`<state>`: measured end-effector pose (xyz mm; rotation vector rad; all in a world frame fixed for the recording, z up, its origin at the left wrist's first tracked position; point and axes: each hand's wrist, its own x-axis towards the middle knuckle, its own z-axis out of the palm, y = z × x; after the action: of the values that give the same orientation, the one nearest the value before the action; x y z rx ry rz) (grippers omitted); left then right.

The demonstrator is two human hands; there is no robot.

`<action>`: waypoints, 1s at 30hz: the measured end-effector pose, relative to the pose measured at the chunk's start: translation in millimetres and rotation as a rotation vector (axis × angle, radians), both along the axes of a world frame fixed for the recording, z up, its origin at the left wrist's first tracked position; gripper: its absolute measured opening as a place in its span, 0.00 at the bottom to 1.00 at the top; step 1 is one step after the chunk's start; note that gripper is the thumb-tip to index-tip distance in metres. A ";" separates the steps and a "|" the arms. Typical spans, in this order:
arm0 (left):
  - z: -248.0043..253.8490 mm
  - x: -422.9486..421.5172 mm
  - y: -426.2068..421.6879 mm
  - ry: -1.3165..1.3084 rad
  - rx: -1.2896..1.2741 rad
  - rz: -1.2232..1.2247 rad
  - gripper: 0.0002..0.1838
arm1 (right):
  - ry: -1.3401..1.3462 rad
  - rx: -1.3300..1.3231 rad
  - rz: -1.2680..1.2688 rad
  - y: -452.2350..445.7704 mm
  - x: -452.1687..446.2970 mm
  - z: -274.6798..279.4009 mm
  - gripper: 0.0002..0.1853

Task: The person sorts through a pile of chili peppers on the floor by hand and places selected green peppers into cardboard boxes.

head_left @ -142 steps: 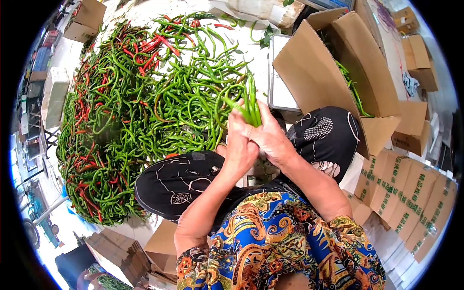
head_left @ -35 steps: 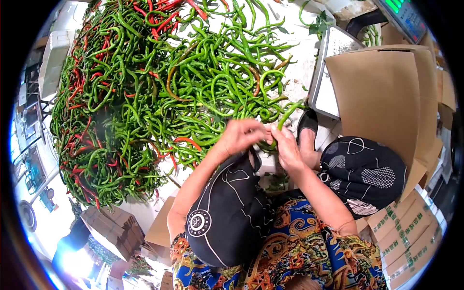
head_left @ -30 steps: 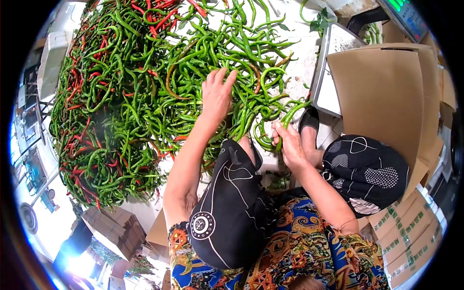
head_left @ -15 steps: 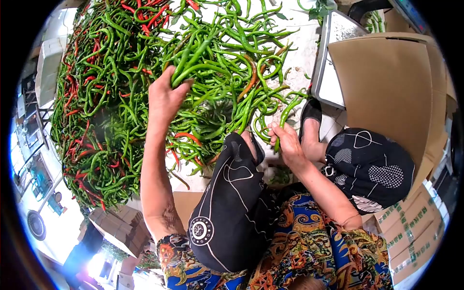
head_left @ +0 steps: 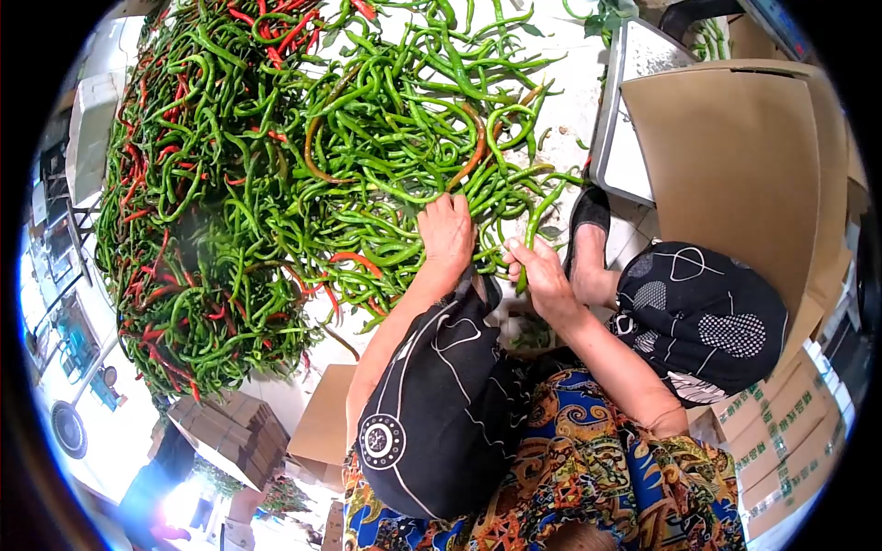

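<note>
My right hand [head_left: 544,274] is closed round a long green chili pepper [head_left: 540,220] that points up and away from me, in front of the black shoes. My left hand [head_left: 447,232] is at the near edge of the loose green chili peppers [head_left: 386,147], its back towards me. Its fingers curl down among them, and their tips are hidden, so what they grip does not show. An orange-brown chili [head_left: 476,147] lies just beyond that hand, and a red chili [head_left: 356,261] lies to its left.
A big heap of green and red chilies [head_left: 207,202] rises on the left. At the right stand a grey-rimmed white tray-like thing [head_left: 602,151] and a large open cardboard box [head_left: 726,156]. Stacked flat cartons [head_left: 781,441] are at lower right, and more cardboard [head_left: 230,432] is at lower left.
My left hand has come down and right from the pile's middle, and the bunch of green chilies it held is no longer in it. My right hand stays nearly in place with its chili.
</note>
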<state>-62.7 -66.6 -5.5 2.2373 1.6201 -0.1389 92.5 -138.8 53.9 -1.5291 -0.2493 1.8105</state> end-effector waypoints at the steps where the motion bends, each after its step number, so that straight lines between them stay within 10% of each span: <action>1: -5.1 0.2 0.5 0.042 -0.010 0.021 0.17 | 0.003 0.008 0.002 -0.8 0.1 0.0 0.14; 9: -9.9 -12.6 14.8 0.023 -0.199 0.066 0.15 | 0.008 -0.083 -0.024 4.0 -3.1 4.6 0.11; 16: 89.5 -78.0 62.2 -0.649 -0.431 0.482 0.23 | 0.023 -0.107 -0.016 9.0 -5.4 11.8 0.10; 20: 97.3 -123.1 76.9 -0.306 -0.379 0.333 0.18 | 0.014 -0.122 0.030 9.7 -9.2 15.8 0.11; 30: 220.3 -117.1 120.0 -1.318 -0.431 0.696 0.19 | 0.217 0.041 -0.083 29.0 -1.4 47.5 0.11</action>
<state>-179.8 53.5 214.8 0.8635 1.2284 0.8743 91.1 -109.7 101.4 -1.2831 -0.1160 1.8755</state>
